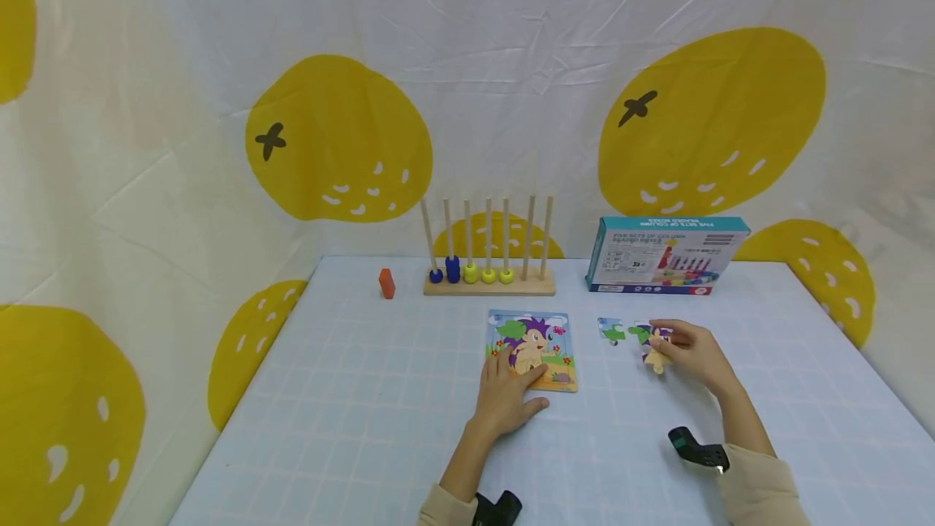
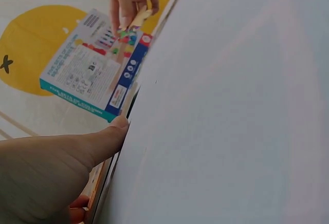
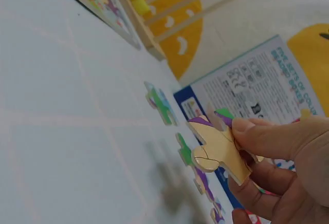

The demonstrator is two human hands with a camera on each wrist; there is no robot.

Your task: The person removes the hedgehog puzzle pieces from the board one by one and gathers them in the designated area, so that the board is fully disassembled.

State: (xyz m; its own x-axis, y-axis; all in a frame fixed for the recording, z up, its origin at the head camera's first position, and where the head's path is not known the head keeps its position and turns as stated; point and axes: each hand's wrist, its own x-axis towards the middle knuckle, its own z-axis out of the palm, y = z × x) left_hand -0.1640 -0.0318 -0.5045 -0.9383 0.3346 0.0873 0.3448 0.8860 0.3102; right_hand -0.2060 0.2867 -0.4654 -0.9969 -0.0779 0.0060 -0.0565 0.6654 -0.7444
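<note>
My left hand (image 1: 504, 398) rests on the lower left part of a hedgehog jigsaw puzzle board (image 1: 566, 347), fingers extended over the picture and thumb out to the side on the table. To the right, my right hand (image 1: 694, 351) pinches a cream and purple puzzle piece (image 3: 218, 152) between thumb and fingers, held above the table. Beneath and beside that piece lie loose puzzle pieces: a blue and green piece (image 1: 611, 329) nearer the board, and a green and purple piece (image 3: 203, 183) partly hidden by the held one in the head view.
Behind the board stands a wooden rack (image 1: 489, 289) with upright rods and blue and yellow beads. A cardboard box (image 1: 665, 258) is at the back right, and an orange block (image 1: 387, 283) at the back left. A patterned cloth (image 1: 511, 104) hangs behind the table.
</note>
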